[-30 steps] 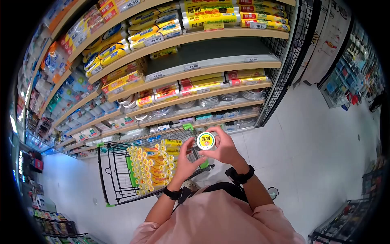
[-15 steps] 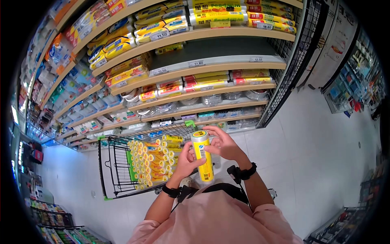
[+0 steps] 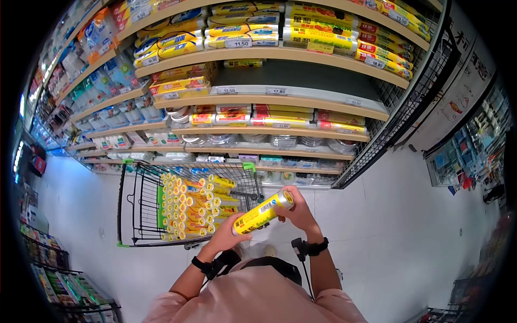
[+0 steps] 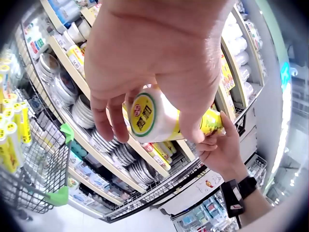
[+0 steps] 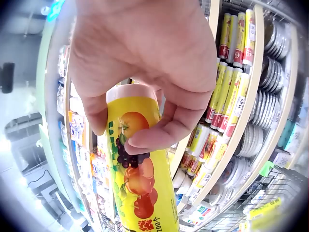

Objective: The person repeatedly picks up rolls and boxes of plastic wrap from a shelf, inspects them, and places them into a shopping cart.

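A yellow roll with a white end (image 3: 261,213) is held at a slant between both hands, over the floor just right of the cart. The left hand (image 3: 227,234) grips its lower end; in the left wrist view the left hand (image 4: 154,63) curls round the end with the yellow label (image 4: 143,114). At the upper end the right hand (image 3: 299,213) grips the roll, and in the right wrist view thumb and fingers of the right hand (image 5: 145,63) lie on the fruit-printed wrapper (image 5: 137,179).
A wire cart (image 3: 141,204) with green corners stands at the left, holding many upright and lying yellow rolls (image 3: 189,207). Behind it rise shelves (image 3: 301,100) with rolls, boxes and stacked plates. White tiled floor (image 3: 398,226) spreads to the right, with another display (image 3: 468,151) beyond.
The roll has turned from end-on, through upright, to a slant with its printed side showing. Both hands have shifted along with it, and the shelves sit lower in the head view.
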Available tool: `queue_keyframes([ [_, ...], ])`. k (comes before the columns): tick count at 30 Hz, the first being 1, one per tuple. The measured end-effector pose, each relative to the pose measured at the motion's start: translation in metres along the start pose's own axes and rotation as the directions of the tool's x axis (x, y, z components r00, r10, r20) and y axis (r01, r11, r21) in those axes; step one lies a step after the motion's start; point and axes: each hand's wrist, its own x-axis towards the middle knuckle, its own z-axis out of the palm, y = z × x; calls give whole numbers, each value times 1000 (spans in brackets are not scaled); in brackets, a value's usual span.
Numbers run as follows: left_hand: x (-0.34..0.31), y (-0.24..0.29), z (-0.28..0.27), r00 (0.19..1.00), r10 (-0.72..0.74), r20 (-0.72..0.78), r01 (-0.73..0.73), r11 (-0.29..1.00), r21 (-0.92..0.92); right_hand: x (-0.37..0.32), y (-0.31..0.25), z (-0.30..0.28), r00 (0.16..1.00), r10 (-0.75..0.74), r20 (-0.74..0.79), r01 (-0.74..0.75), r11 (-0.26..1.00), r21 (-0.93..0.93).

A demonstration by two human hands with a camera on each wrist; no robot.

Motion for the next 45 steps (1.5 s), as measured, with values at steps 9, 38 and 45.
queue_keyframes([
  [9,-23,-37,-47,990,-136,-20,111,878,-466,26,15,22,996,-1,87,13,990,-138],
  [38,-79,-196,-224,866,-463,-188,241,716,-655,129,221,128,757,548,-357,-647,548,-531],
  [45,-91,-205,-228,846,-513,-141,319,702,-637,143,312,149,724,586,-364,-643,380,-665],
])
